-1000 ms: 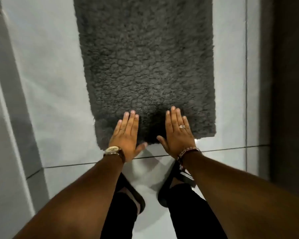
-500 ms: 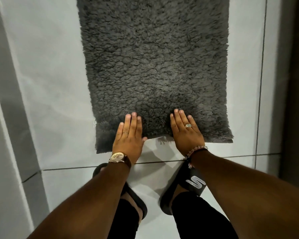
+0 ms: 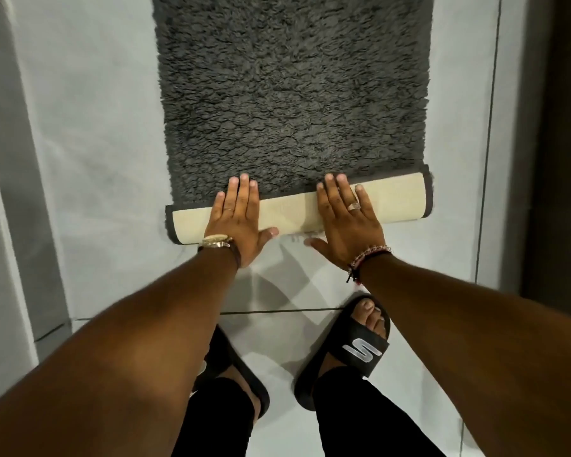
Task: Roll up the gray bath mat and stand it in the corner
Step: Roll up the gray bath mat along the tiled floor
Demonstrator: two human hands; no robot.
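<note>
A: What's different from a moment ago?

B: A second back the bath mat [image 3: 294,94] lay flat with both palms on its near edge. Now that edge is turned over — a pale strip of backing [image 3: 389,202] runs across the middle of the frame, with a dark binding at each end.

A: And the hands?

B: The left hand [image 3: 236,222] sits flat on the fold at centre left, fingers spread and straight, fingertips reaching the gray pile. The right hand [image 3: 345,219] does the same at centre right. Neither is gripping; both are open and pressing down, thumbs out toward the floor [image 3: 80,159] on the near side.

A: So the roll has begun?

B: Just the first turn, I'd say. Most of the mat stretches flat toward the top of the frame, on the pale tiles between a light wall at the left and a dark one at the right.

A: Anything to watch?

B: The fold sits higher at the right than the left — slightly skewed. If that carries on, the roll may cone out and stand badly. The corner itself isn't clearly in view, so I can't tell where it will go.
</note>
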